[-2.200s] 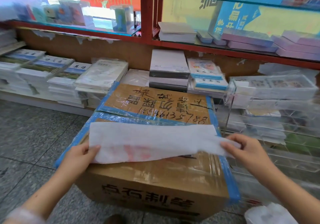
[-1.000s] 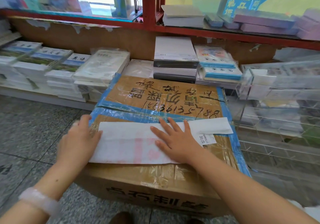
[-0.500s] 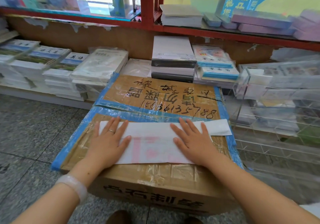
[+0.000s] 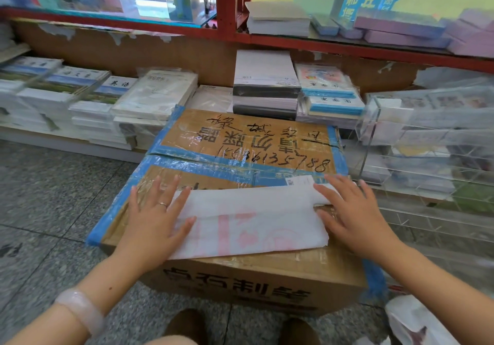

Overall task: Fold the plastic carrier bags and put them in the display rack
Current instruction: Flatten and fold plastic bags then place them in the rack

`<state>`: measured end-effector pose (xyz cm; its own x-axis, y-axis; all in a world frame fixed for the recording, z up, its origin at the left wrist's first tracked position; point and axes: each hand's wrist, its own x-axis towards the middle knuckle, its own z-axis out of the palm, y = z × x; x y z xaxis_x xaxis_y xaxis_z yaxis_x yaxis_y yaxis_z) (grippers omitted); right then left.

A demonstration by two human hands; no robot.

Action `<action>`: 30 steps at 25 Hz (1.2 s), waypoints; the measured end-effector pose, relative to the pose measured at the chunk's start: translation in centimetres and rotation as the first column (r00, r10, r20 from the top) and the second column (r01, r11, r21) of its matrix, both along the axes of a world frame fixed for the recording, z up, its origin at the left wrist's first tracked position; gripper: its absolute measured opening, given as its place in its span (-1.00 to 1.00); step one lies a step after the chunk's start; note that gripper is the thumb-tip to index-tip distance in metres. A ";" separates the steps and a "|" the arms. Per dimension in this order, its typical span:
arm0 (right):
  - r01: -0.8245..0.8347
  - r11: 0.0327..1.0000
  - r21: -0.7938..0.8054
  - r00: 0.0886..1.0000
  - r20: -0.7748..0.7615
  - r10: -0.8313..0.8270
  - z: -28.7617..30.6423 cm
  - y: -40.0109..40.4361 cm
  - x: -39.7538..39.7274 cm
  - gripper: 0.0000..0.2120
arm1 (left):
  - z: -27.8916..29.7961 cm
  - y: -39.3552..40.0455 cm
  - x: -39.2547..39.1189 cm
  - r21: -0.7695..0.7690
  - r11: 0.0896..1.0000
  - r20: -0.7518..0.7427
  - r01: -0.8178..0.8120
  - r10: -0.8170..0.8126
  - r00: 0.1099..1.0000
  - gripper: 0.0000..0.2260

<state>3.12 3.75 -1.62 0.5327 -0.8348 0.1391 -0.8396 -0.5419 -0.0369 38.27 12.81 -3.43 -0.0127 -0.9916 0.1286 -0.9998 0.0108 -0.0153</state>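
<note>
now we have both hands flat on a folded white carrier bag (image 4: 251,219) with faint pink print, which lies across the near half of a taped cardboard box (image 4: 256,283) standing on the speckled floor (image 4: 48,192). our left hand (image 4: 152,219) presses the bag's left end with fingers straight and spread, a ring on one finger and a pale bangle (image 4: 80,310) on the wrist. our right hand (image 4: 352,211) lies at the bag's right end, fingers straight and slightly spread, its palm over the box top just beside the fold, fingertips reaching onto a narrow strip of the bag that runs toward the far right corner. neither hand is curled round anything. the box carries blue tape along its edges and black handwritten characters and digits on its far flap. just right of the box stands a clear acrylic display rack (image 4: 427,141) with tiered compartments holding pale flat items we cannot identify. behind the box, stacks of wrapped books (image 4: 149,96) sit beneath a red-framed shelf (image 4: 230,7). another white bag (image 4: 417,323) lies at bottom right on the floor.
</note>
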 end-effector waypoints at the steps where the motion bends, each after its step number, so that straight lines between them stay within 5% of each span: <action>1: -0.142 0.988 -0.065 0.988 0.060 0.146 -0.1 0.3 0.0 -0.47 | 0.0 0.1 0.6 -0.084 0.992 -0.065 0.095 -0.101 0.993 -0.32; 4: -0.432 0.900 -0.055 0.902 -0.015 0.432 -0.7 1.3 0.4 -0.57 | 0.3 0.7 1.1 -0.107 0.950 -0.277 0.294 -0.312 0.909 -0.36; 8: -0.432 0.902 -0.015 0.898 0.077 0.432 -0.8 1.5 1.1 -0.73 | 1.4 1.4 1.4 0.140 0.961 -0.512 0.239 -0.136 0.848 -0.30; 12: -0.144 0.916 0.374 0.919 0.394 -0.017 1.0 0.0 2.4 -0.80 | 3.1 1.2 2.7 0.308 0.936 -0.659 0.168 0.082 0.748 -0.42; 15: -0.054 0.844 0.533 0.863 0.451 -0.229 1.6 -1.8 2.7 -0.79 | 3.0 -0.1 2.5 0.226 0.974 -0.707 0.014 0.155 0.690 -0.94; 19: 0.030 0.802 0.597 0.826 0.437 -0.356 0.9 -2.7 2.8 -0.70 | 2.1 -1.7 2.2 0.239 0.932 -0.808 -0.273 0.347 0.476 -0.92; 26: 0.348 0.788 0.508 0.763 0.335 -0.553 -0.2 -3.4 5.3 -0.79 | 2.0 -2.9 0.4 0.105 0.876 -0.603 -0.471 0.433 0.670 -0.89; 30: 0.295 0.947 0.126 0.881 0.349 -0.320 0.8 -1.0 7.4 -0.56 | 1.9 -2.9 0.7 0.113 0.885 -0.597 -0.452 0.424 0.681 -0.87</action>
